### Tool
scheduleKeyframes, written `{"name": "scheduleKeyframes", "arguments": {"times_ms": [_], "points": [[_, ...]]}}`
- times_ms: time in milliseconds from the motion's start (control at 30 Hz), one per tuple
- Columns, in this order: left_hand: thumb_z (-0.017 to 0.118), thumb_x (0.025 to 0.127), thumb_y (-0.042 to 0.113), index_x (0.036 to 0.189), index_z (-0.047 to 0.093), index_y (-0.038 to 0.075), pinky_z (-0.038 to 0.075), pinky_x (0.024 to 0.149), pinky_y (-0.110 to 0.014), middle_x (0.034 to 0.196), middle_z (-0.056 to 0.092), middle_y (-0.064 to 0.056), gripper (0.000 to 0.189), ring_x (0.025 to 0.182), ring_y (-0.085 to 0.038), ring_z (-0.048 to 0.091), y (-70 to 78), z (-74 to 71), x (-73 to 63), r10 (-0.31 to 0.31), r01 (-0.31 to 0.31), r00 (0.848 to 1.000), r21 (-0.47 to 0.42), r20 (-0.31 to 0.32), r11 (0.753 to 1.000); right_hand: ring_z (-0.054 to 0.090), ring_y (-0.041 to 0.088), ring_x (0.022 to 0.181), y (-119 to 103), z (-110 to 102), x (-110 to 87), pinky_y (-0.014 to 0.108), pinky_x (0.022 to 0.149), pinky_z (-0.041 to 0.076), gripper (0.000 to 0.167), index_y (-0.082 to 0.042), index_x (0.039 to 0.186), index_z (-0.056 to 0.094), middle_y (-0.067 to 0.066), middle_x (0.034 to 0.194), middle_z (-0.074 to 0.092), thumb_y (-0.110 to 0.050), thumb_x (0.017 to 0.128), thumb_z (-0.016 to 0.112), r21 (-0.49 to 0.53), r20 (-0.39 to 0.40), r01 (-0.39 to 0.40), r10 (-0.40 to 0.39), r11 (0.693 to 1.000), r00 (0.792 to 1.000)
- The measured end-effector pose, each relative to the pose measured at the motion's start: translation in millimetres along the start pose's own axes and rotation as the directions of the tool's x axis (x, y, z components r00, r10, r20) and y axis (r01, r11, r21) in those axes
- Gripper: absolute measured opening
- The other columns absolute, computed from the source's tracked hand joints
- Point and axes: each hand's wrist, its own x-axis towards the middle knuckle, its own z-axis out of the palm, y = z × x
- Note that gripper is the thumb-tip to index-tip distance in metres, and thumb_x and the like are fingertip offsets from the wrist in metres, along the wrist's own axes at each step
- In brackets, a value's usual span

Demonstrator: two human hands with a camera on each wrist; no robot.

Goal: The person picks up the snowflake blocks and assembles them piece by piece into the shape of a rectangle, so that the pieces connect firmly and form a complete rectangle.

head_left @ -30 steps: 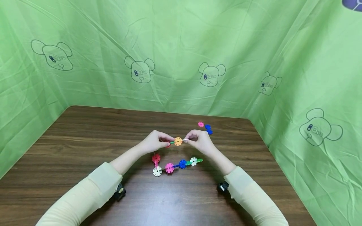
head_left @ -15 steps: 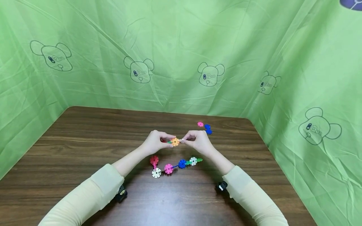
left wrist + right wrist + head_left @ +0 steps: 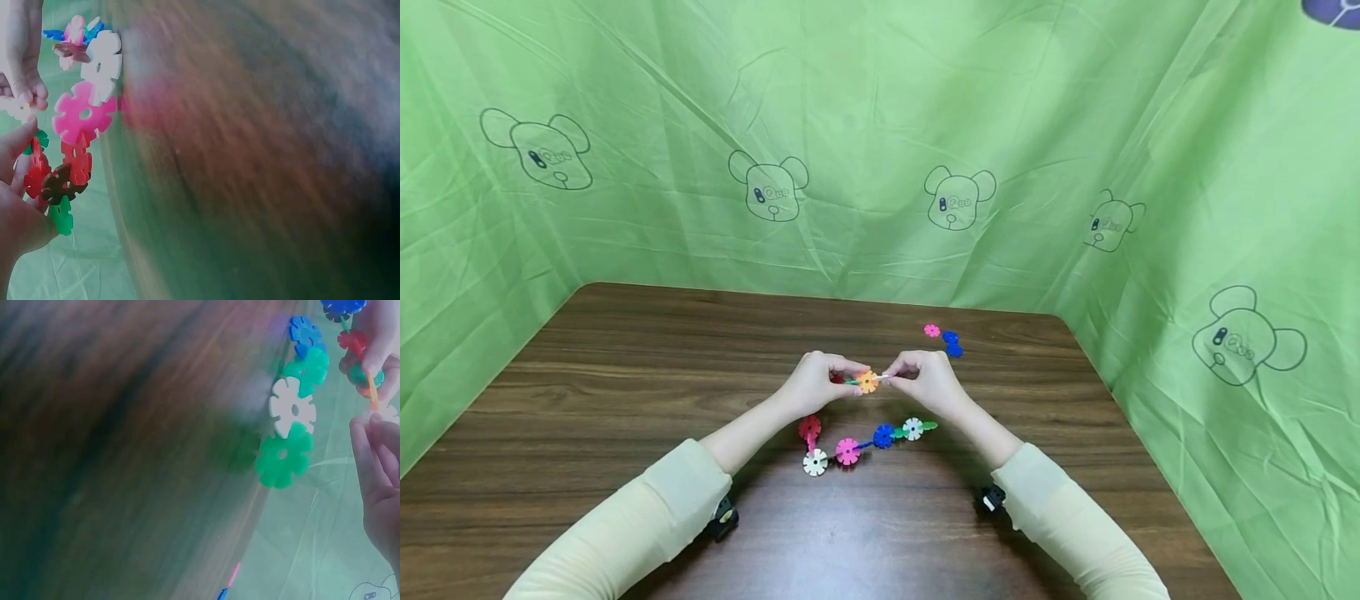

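Observation:
My left hand [image 3: 811,387] pinches an orange slotted snowflake disc [image 3: 868,382] above the table. A green disc [image 3: 851,382] joins it on the left. My right hand [image 3: 931,385] pinches a white snowflake disc [image 3: 389,414], seen nearly edge-on at the orange disc's right side; how deeply their slots engage is hidden by fingertips. Below the left palm, red [image 3: 77,164], brown [image 3: 60,182] and green discs hang linked. On the table the chain continues through a pink disc [image 3: 847,452], a blue disc [image 3: 883,436] and a white disc [image 3: 913,429], ending in a green one [image 3: 930,426].
Beyond the right hand lie a loose pink disc [image 3: 932,331] and blue discs [image 3: 952,338] on the brown wooden table [image 3: 647,358]. Green printed cloth [image 3: 865,100] hangs behind and beside the table. A black wrist camera [image 3: 724,518] sits under the left cuff.
Both hands have come slightly closer together, the left moving right, and then lowered a little. The orange disc shifted slightly left, then down. The chain's left end slid slightly toward the near edge.

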Motion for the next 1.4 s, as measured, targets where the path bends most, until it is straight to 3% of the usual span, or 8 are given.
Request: {"name": "scheduleKeyframes", "arguments": {"times_ms": [200, 333, 500, 700, 867, 1033, 1167, 1400], "points": [[0.079, 0.076, 0.016, 0.107, 0.072, 0.014, 0.05, 0.058, -0.023, 0.085, 0.073, 0.001, 0.031, 0.072, -0.006, 0.063, -1.3, -0.4, 1.1, 0.01, -0.01, 1.0, -0.015, -0.015, 1.0, 0.067, 0.006, 0.075, 3, -2, 2.6, 0.025, 0.068, 0.055, 0.006, -0.015, 0.086, 0.07, -0.005, 0.083, 0.072, -0.018, 0.082, 0.074, 0.029, 0.022, 0.003, -0.004, 1.0, 1.0], [0.079, 0.077, 0.018, 0.107, 0.072, 0.014, 0.05, 0.062, -0.023, 0.086, 0.072, 0.002, 0.031, 0.075, -0.007, 0.064, -4.4, -1.8, 1.1, -0.002, 0.002, 1.0, -0.01, -0.02, 1.0, 0.067, 0.013, 0.089, 10, -12, 6.0, 0.033, 0.078, 0.055, 0.023, -0.011, 0.102, 0.069, 0.002, 0.095, 0.072, -0.017, 0.08, 0.076, 0.017, 0.043, 0.002, -0.003, 1.0, 0.999], [0.079, 0.076, 0.018, 0.106, 0.072, 0.014, 0.05, 0.063, -0.024, 0.086, 0.071, 0.002, 0.031, 0.073, -0.009, 0.062, -9.3, -3.5, 0.2, -0.015, 0.015, 1.0, -0.005, -0.024, 1.0, 0.065, 0.021, 0.097, 27, -32, 6.5, 0.041, 0.086, 0.051, 0.034, -0.009, 0.11, 0.067, 0.009, 0.102, 0.07, -0.01, 0.078, 0.078, -0.064, 0.034, -0.039, 0.041, 0.997, 0.999], [0.08, 0.076, 0.018, 0.106, 0.072, 0.014, 0.049, 0.06, -0.024, 0.085, 0.071, 0.003, 0.031, 0.071, -0.009, 0.061, -10.9, -5.3, 1.0, 0.002, -0.002, 1.0, 0.003, -0.026, 1.0, 0.061, 0.023, 0.101, 54, -54, 4.7, 0.047, 0.091, 0.047, 0.035, -0.009, 0.11, 0.067, 0.007, 0.105, 0.069, -0.013, 0.077, 0.078, -0.179, 0.009, -0.105, 0.109, 0.978, 0.994], [0.08, 0.076, 0.018, 0.106, 0.072, 0.013, 0.05, 0.062, -0.024, 0.085, 0.071, 0.002, 0.031, 0.071, -0.009, 0.062, -11.5, -5.4, 1.1, 0.0, 0.0, 1.0, 0.003, -0.023, 1.0, 0.059, 0.031, 0.108, 75, -67, 4.5, 0.049, 0.093, 0.046, 0.035, -0.007, 0.112, 0.067, 0.013, 0.111, 0.067, -0.014, 0.079, 0.077, -0.193, -0.018, -0.205, 0.205, 0.96, 0.979], [0.08, 0.076, 0.018, 0.106, 0.072, 0.012, 0.05, 0.063, -0.024, 0.085, 0.071, 0.002, 0.031, 0.072, -0.009, 0.062, -12.7, -5.2, 2.2, -0.005, 0.005, 1.0, 0.002, -0.019, 1.0, 0.058, 0.034, 0.111, 93, -74, 6.9, 0.051, 0.094, 0.044, 0.038, -0.004, 0.114, 0.066, 0.015, 0.115, 0.065, -0.015, 0.08, 0.076, -0.235, -0.019, -0.251, 0.253, 0.939, 0.967], [0.08, 0.075, 0.017, 0.105, 0.072, 0.013, 0.05, 0.061, -0.024, 0.083, 0.071, 0.002, 0.031, 0.071, -0.01, 0.061, -12.0, -4.9, 3.4, -0.009, 0.009, 1.0, 0.001, -0.018, 1.0, 0.056, 0.033, 0.115, 108, -77, 7.5, 0.048, 0.097, 0.043, 0.038, -0.004, 0.117, 0.065, 0.015, 0.121, 0.062, -0.015, 0.081, 0.075, -0.262, 0.03, -0.305, 0.324, 0.915, 0.946], [0.08, 0.075, 0.018, 0.106, 0.072, 0.014, 0.049, 0.06, -0.024, 0.083, 0.07, 0.003, 0.032, 0.07, -0.009, 0.06, -12.4, -3.2, 5.2, -0.012, 0.012, 1.0, 0.001, -0.002, 1.0, 0.049, 0.037, 0.122, 125, -81, 6.8, 0.049, 0.101, 0.039, 0.038, -0.005, 0.122, 0.062, 0.019, 0.127, 0.058, -0.013, 0.085, 0.07, -0.363, 0.125, -0.328, 0.394, 0.872, 0.911]]}}
